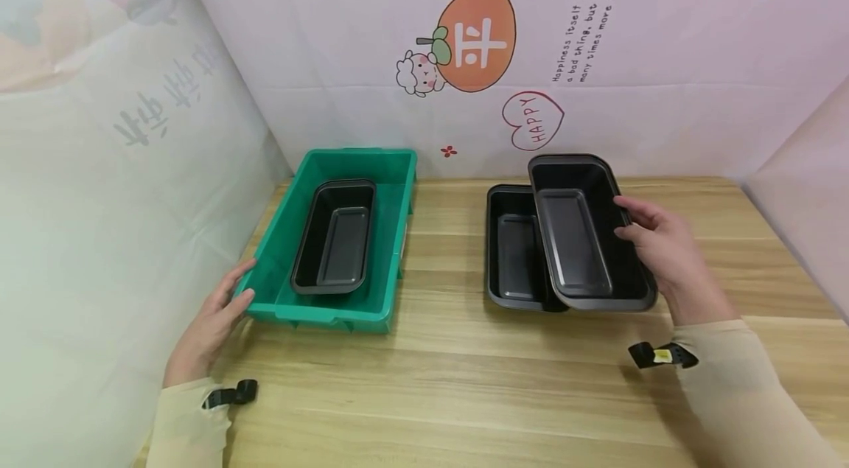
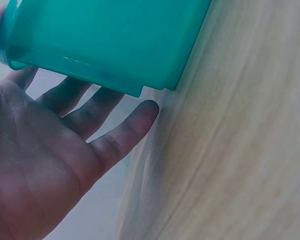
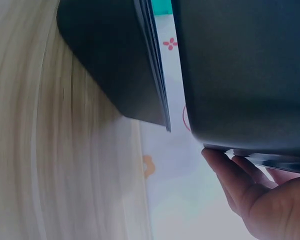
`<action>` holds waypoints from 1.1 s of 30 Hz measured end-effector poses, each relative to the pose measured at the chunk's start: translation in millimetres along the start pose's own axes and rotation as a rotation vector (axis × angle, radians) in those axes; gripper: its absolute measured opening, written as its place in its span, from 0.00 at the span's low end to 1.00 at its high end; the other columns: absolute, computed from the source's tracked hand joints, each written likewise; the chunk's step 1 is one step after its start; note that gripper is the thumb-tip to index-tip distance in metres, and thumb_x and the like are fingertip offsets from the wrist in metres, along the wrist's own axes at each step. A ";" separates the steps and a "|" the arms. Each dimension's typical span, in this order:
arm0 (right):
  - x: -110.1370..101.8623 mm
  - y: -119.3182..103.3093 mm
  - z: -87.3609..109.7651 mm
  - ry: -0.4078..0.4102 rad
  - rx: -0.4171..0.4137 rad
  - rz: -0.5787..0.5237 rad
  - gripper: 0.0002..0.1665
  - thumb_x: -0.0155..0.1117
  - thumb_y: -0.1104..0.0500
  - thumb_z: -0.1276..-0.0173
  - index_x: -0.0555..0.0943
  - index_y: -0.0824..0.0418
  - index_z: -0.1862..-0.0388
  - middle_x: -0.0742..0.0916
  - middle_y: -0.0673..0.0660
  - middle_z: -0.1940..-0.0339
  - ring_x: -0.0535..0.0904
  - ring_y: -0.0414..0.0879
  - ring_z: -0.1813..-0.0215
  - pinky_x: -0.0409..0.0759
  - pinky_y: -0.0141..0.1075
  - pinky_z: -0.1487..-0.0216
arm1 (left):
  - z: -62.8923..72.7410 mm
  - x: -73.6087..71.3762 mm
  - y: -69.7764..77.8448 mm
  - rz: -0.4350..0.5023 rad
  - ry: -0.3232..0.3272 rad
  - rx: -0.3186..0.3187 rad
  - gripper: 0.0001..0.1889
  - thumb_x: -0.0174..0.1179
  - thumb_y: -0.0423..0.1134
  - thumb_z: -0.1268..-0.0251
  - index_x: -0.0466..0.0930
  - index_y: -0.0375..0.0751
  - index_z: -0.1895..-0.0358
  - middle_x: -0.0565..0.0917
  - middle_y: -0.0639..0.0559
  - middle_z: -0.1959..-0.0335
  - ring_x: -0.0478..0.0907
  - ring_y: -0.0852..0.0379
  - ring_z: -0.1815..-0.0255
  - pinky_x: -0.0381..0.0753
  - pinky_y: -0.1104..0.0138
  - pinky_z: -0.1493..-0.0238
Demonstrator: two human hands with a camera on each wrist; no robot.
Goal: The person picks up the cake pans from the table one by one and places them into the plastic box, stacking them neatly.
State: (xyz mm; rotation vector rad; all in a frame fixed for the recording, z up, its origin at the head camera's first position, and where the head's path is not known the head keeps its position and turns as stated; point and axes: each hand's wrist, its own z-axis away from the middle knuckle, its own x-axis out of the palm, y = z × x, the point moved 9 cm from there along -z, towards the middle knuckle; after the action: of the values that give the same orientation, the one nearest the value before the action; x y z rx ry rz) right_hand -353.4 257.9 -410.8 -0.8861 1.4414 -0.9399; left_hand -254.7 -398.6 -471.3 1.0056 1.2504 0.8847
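Observation:
A black loaf pan is raised and tilted, with my right hand gripping its right long rim. Another black loaf pan stands on the table partly behind it. In the right wrist view the standing pan's rim shows layered edges, like pans nested together. On the left, a third loaf pan lies inside a green tray. My left hand touches the tray's front left corner, thumb and fingers on either side of it. Its fingers look spread and fairly straight in the left wrist view.
All of this stands on a wooden table. A white printed sheet hangs behind it, and pale sheets close off the left and right sides. Each wrist carries a black strap with a small camera.

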 end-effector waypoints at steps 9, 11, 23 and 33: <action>23.1 -9.6 -2.0 -0.023 -0.002 -0.024 0.31 0.55 0.67 0.27 0.66 0.62 0.26 0.69 0.68 0.29 0.69 0.43 0.35 0.72 0.20 0.54 | -0.1 -0.2 -0.2 -0.019 0.010 -0.021 0.30 0.45 0.43 0.20 0.48 0.59 0.20 0.38 0.46 0.20 0.33 0.41 0.22 0.51 0.50 0.30; 29.5 -11.0 -2.6 -0.033 0.000 -0.030 0.31 0.55 0.67 0.28 0.66 0.63 0.26 0.70 0.67 0.29 0.69 0.44 0.35 0.72 0.20 0.55 | -0.8 0.3 0.1 -0.013 0.011 -0.011 0.30 0.46 0.42 0.20 0.48 0.58 0.20 0.39 0.45 0.20 0.33 0.41 0.22 0.52 0.54 0.29; 61.1 -30.3 -5.2 -0.050 -0.028 -0.086 0.31 0.57 0.68 0.30 0.68 0.63 0.27 0.69 0.64 0.27 0.61 0.49 0.27 0.68 0.23 0.45 | -0.9 0.3 3.1 0.000 0.014 0.033 0.29 0.44 0.39 0.19 0.48 0.54 0.20 0.41 0.40 0.21 0.41 0.44 0.24 0.62 0.83 0.46; 84.8 -49.5 -7.5 -0.042 -0.046 -0.154 0.31 0.58 0.71 0.32 0.71 0.63 0.29 0.71 0.62 0.28 0.63 0.48 0.28 0.71 0.25 0.47 | -1.9 -0.3 1.4 0.001 0.011 0.040 0.29 0.43 0.39 0.19 0.48 0.53 0.20 0.41 0.40 0.21 0.43 0.47 0.24 0.62 0.82 0.46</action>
State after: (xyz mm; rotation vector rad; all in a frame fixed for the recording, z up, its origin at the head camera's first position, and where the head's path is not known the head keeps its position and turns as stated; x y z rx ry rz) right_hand -366.6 161.1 -398.5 -1.0570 1.3782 -0.9991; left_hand -256.7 -398.2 -469.9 1.0342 1.2808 0.8701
